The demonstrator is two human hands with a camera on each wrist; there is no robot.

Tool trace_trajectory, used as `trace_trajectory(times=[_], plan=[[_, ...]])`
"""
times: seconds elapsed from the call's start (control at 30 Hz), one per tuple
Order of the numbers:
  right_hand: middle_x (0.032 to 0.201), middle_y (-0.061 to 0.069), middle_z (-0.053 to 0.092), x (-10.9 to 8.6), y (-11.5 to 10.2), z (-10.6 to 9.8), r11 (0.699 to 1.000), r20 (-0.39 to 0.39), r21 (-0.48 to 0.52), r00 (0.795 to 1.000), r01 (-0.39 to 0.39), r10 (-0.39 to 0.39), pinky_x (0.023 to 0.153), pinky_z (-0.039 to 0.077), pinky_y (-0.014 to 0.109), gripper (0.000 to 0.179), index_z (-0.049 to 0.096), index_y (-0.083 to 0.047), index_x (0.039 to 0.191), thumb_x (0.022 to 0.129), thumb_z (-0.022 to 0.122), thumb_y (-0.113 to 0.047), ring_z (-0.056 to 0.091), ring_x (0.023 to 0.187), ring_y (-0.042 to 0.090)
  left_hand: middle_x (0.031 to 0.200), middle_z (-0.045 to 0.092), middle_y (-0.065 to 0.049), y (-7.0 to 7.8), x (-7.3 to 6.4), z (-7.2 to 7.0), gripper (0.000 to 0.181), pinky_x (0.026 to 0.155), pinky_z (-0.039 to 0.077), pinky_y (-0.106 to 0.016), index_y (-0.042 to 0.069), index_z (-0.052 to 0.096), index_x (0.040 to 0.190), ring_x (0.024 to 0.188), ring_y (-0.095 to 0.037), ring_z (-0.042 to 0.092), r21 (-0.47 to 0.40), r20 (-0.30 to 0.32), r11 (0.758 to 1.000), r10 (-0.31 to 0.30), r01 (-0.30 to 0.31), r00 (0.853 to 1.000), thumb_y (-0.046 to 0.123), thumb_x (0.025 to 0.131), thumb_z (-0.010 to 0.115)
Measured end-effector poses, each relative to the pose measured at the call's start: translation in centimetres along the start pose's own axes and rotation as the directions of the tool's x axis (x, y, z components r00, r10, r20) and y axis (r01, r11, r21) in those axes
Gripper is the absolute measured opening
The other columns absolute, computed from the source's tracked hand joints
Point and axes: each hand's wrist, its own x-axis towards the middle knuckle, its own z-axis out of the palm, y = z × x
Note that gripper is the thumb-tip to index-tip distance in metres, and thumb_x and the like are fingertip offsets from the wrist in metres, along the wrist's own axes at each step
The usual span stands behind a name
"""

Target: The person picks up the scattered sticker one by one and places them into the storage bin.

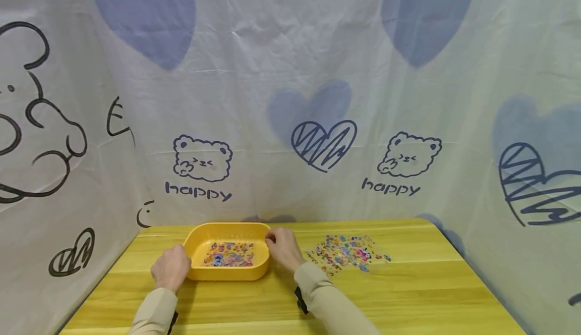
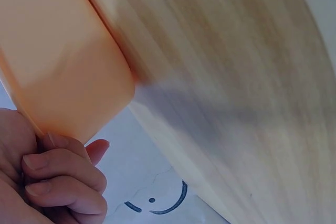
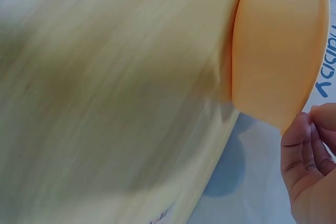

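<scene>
Gripping smooth, rounded yellow tray [image 1: 227, 274]: left hand [image 1: 171, 266], right hand [image 1: 284, 248], each grip closed round edge; multicoloured bits [image 1: 230, 257] inside.

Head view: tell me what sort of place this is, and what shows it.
Probably a curtained-off booth for tabletop work: printed sheeting hangs behind and beside a wood-grain table, with a yellow tray near scattered colourful bits.

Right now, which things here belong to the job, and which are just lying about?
Seemingly part of the job:
yellow tray, held by left hand and right hand
colourful bits inside it

Seemingly just around:
similar loose bits on the table, untouched, possibly related
printed cloth behind
</scene>
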Motion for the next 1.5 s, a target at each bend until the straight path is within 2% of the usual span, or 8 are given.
trace_trajectory(times=[0.2,0.43,0.53,0.67,0.9,1.17,1.33,1.5], plan=[[0.081,0.001,0.07,-0.5,1.1,-1.1,1.0,0.007,-0.01,1.0,0.005,-0.005,0.064,0.048,0.022,0.012,0.074,-0.01,0.087,0.092,0.063,-0.009,0.058,0.07,0.007,0.074,0.059,-0.019,0.3,0.1,0.2,0.016,0.051,0.043,-0.045,-0.002,0.059,0.081,0.065,-0.031,0.056,0.001,0.015,1.0,0.007,-0.007,1.0,0.006,0.09,0.048],[0.083,0.0,0.07,-0.9,1.2,-3.0,0.985,0.097,-0.109,0.988,0.13,-0.12,0.06,0.046,0.019,0.013,0.075,-0.008,0.095,0.094,0.062,-0.011,0.056,0.067,0.004,0.073,0.059,-0.02,0.1,0.1,0.2,0.018,0.049,0.042,-0.045,0.001,0.058,0.077,0.064,-0.031,0.057,0.003,-0.005,1.0,0.019,-0.019,1.0,0.005,0.089,0.046],[0.083,0.001,0.07,-1.0,1.6,-3.6,0.983,0.103,-0.114,0.986,0.144,-0.132,0.059,0.046,0.02,0.012,0.075,-0.008,0.094,0.094,0.063,-0.011,0.057,0.067,0.005,0.074,0.06,-0.02,0.1,0.1,0.2,0.018,0.049,0.043,-0.045,0.001,0.059,0.077,0.065,-0.032,0.057,0.004,-0.011,0.999,0.032,-0.032,0.999,0.005,0.089,0.047],[0.083,0.0,0.071,-1.5,2.9,-4.3,0.978,0.101,-0.157,0.987,0.136,-0.121,0.062,0.048,0.022,0.011,0.075,-0.01,0.09,0.093,0.064,-0.011,0.06,0.069,0.007,0.074,0.06,-0.019,0.4,0.1,0.5,0.017,0.05,0.042,-0.044,0.0,0.059,0.078,0.065,-0.031,0.056,-0.005,0.012,0.999,0.036,-0.036,0.999,0.006,0.089,0.047],[0.077,-0.001,0.068,-2.5,5.4,-6.1,0.944,0.128,-0.275,0.98,0.182,-0.152,0.059,0.048,0.023,0.012,0.072,-0.012,0.082,0.092,0.065,-0.01,0.059,0.066,0.007,0.076,0.061,-0.02,0.8,0.3,0.7,0.016,0.052,0.045,-0.046,0.0,0.06,0.08,0.067,-0.031,0.058,0.014,0.037,1.0,0.015,-0.015,0.999,0.006,0.09,0.048],[0.079,0.001,0.068,-3.8,8.3,-8.9,0.943,0.148,-0.311,0.986,0.119,-0.076,0.062,0.05,0.025,0.009,0.072,-0.007,0.086,0.091,0.064,-0.006,0.061,0.07,0.01,0.075,0.06,-0.02,0.7,0.4,0.0,0.016,0.053,0.045,-0.046,0.0,0.06,0.08,0.068,-0.031,0.058,0.023,0.064,1.0,0.005,-0.006,0.998,0.006,0.09,0.048],[0.077,0.001,0.067,-4.3,9.7,-10.3,0.934,0.126,-0.349,0.991,0.08,-0.037,0.058,0.047,0.026,0.012,0.071,-0.007,0.081,0.089,0.064,-0.002,0.055,0.063,0.009,0.077,0.061,-0.02,0.5,0.5,-0.1,0.016,0.054,0.045,-0.047,0.001,0.059,0.079,0.07,-0.032,0.059,0.018,0.089,1.0,-0.006,0.005,0.996,0.007,0.09,0.049],[0.072,-0.001,0.063,-4.8,11.2,-11.6,0.941,0.13,-0.337,0.991,0.026,0.02,0.053,0.042,0.025,0.015,0.07,-0.007,0.078,0.09,0.063,-0.002,0.049,0.058,0.009,0.078,0.061,-0.02,0.4,0.8,-0.3,0.016,0.055,0.045,-0.047,0.002,0.059,0.079,0.07,-0.031,0.059,0.03,0.097,1.0,-0.006,0.003,0.995,0.008,0.09,0.049]])
